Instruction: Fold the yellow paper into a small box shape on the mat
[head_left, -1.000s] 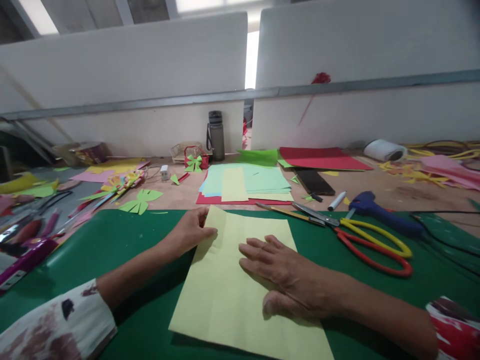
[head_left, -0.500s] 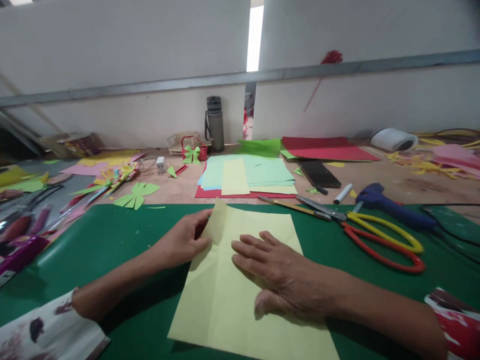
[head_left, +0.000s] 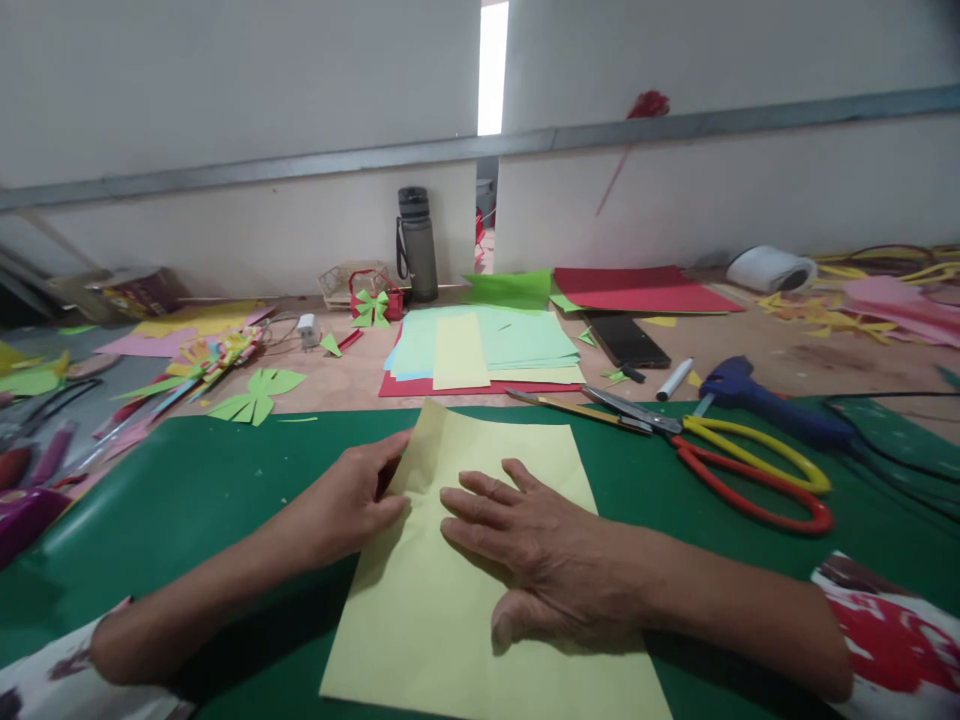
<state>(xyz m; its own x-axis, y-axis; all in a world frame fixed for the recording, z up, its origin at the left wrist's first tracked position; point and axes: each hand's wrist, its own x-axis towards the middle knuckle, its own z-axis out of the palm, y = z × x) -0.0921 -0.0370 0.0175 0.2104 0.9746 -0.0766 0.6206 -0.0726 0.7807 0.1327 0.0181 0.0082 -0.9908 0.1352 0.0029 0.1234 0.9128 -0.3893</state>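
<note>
A pale yellow sheet of paper (head_left: 420, 620) lies in front of me on a green mat (head_left: 225, 480). Its upper left corner bends up off the mat. My left hand (head_left: 360, 498) pinches the left edge just below that corner, thumb on top and fingers behind the paper. Flat across the middle of the sheet rests my right hand (head_left: 525, 550), fingers spread and pointing left, holding nothing. Right of the paper lie large scissors (head_left: 697, 440) with one yellow and one red handle, beside a yellow pencil (head_left: 574, 411).
Beyond the mat sit a stack of coloured paper (head_left: 525, 340), a phone (head_left: 626, 340), a white marker (head_left: 675, 379) and a dark bottle (head_left: 417, 245). A blue glue gun (head_left: 772, 405) with a cord lies at right. Green cut-outs (head_left: 259, 397) are at left.
The camera view has shifted slightly, moving the scene left. My left hand has slid a little down the paper's edge, and my right hand stays flat on the sheet.
</note>
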